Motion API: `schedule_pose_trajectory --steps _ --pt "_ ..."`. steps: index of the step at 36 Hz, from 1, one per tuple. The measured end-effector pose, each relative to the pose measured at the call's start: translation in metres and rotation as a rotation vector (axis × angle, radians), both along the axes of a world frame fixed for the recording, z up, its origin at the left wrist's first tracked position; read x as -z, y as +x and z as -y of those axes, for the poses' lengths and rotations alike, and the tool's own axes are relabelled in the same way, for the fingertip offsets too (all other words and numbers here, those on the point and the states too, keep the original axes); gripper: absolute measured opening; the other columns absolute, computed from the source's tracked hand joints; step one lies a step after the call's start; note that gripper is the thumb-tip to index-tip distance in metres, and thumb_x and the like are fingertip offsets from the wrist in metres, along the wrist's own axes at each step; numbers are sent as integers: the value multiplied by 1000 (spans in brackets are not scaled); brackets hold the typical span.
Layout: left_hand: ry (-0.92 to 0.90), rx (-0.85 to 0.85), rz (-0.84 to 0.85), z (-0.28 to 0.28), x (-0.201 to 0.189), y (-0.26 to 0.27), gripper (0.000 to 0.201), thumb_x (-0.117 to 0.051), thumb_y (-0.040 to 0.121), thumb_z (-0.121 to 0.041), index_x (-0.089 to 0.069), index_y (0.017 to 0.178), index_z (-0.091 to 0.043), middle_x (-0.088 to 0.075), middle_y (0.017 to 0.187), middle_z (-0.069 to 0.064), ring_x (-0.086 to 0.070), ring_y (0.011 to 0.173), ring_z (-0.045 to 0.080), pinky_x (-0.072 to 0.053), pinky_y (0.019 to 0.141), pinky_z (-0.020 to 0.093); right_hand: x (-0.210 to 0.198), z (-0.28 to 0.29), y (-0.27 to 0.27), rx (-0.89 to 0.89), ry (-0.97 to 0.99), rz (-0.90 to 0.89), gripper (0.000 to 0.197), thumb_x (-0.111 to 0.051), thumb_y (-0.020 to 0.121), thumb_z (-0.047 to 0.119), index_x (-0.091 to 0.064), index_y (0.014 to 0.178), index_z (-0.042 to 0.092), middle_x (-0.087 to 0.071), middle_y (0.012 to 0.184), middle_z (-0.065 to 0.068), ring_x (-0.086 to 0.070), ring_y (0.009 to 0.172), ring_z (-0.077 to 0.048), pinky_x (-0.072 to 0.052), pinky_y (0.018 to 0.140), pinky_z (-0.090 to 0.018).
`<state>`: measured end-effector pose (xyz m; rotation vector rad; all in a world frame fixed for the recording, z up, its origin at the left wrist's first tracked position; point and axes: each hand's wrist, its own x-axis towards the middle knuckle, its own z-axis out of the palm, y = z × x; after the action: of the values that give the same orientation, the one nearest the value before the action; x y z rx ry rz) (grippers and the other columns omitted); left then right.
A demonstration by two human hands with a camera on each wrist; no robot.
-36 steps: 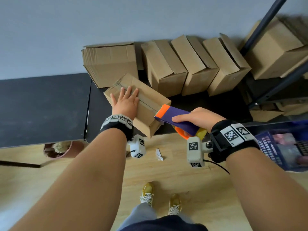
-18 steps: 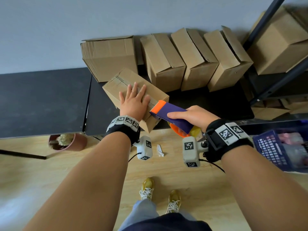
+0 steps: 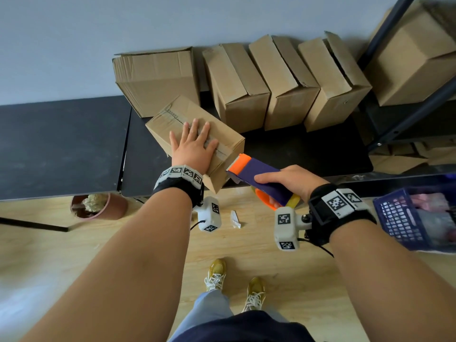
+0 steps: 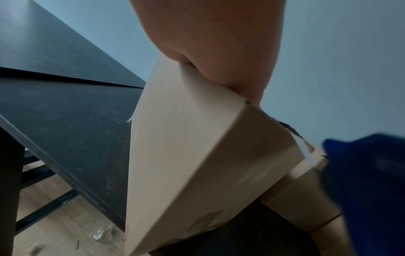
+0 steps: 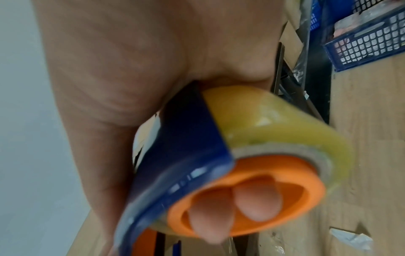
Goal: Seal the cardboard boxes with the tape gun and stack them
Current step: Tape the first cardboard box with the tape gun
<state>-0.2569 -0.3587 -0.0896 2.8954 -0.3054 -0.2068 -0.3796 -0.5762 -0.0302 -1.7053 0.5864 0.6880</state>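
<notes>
We look down on a dark table (image 3: 61, 144) whose near edge runs across the view, with wooden floor (image 3: 160, 245) open below it at 6 o'clock. A seam splits the top; the left slab lies bare at 9 o'clock. Along the wall at 12 o'clock stands a large box (image 3: 158, 80), and to its right a row of three closed boxes (image 3: 283, 82) leaning side by side. At 2 o'clock a dark shelf frame (image 3: 409, 104) carries another carton. At 3 o'clock a blue basket (image 3: 399, 218) sits on the floor, and at 8 o'clock a brown pot (image 3: 98, 207) under the table edge.

The box being sealed (image 3: 222, 134) lies at an angle just in front of the large box, its near corner hanging past the table edge. A strip of tape runs along its top seam.

Our left hand (image 3: 192, 146) lies flat on that top, fingers straight and spread, pressing down; from the left wrist view we see only the heel of the palm on the box's edge.

Our right hand (image 3: 288, 178) grips the tape gun (image 3: 256, 174), thumb along its purple body. In the right wrist view two fingertips (image 5: 256, 199) are hooked through the orange hub of the yellowish tape roll (image 5: 274, 124). The gun's orange nose sits just beside the box's right near corner; we cannot tell whether it touches.

A small white scrap (image 3: 234, 219) lies on the floor between our wrists.
</notes>
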Motion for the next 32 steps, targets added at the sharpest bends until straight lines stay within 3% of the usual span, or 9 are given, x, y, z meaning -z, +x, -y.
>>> schedule_pose_trajectory --steps 5,9,13,17,22,27,32 --pt "-148 -43 36 -7 -3 -4 55 -24 104 -40 -12 154 -23 -2 162 -3 6 149 16 6 120 38 5 -12 4 42 27 -24 60 -87 70 39 -70 103 -8 -74 92 -27 -67 67 -29 -53 64 -37" --pt "-89 -24 49 -17 0 -11 52 -21 105 -33 -16 154 -18 -6 162 -1 2 149 18 3 121 36 7 -14 7 42 -4 -18 51 -85 74 39 -71 99 -4 -75 86 -22 -68 62 -25 -56 61 -33" --pt "-55 6 17 -17 -1 -10 53 -17 105 -34 -10 155 -17 -2 162 -1 5 149 18 5 120 35 8 -13 9 53 -9 -12 51 -86 72 40 -72 97 -2 -76 85 -21 -70 68 -26 -58 69 -37" --pt "-91 25 60 -12 -4 -14 51 -19 105 -35 -17 153 -18 -5 162 -1 2 149 17 2 121 33 6 -14 10 59 -24 -2 49 -86 72 40 -73 95 -2 -76 83 -20 -69 66 -26 -59 72 -39" --pt "8 84 15 -7 -3 -15 53 -16 105 -33 -11 154 -15 -4 162 2 1 149 21 2 120 38 5 -16 10 78 -33 -1 47 -86 73 38 -73 94 -3 -75 80 -20 -67 60 -24 -56 61 -33" --pt "-121 133 86 -7 -9 -20 47 -27 105 -29 -30 150 -16 -19 160 0 -8 148 18 -3 120 31 5 -18 10 83 -44 18 49 -86 72 38 -73 93 -5 -75 79 -20 -66 59 -25 -55 62 -34" --pt "-86 211 77 -6 -9 -19 46 -30 104 -27 -34 148 -13 -25 157 4 -17 146 21 -10 118 32 6 -17 9 83 -47 25 49 -86 71 39 -73 95 -1 -76 81 -19 -69 63 -25 -59 69 -37"
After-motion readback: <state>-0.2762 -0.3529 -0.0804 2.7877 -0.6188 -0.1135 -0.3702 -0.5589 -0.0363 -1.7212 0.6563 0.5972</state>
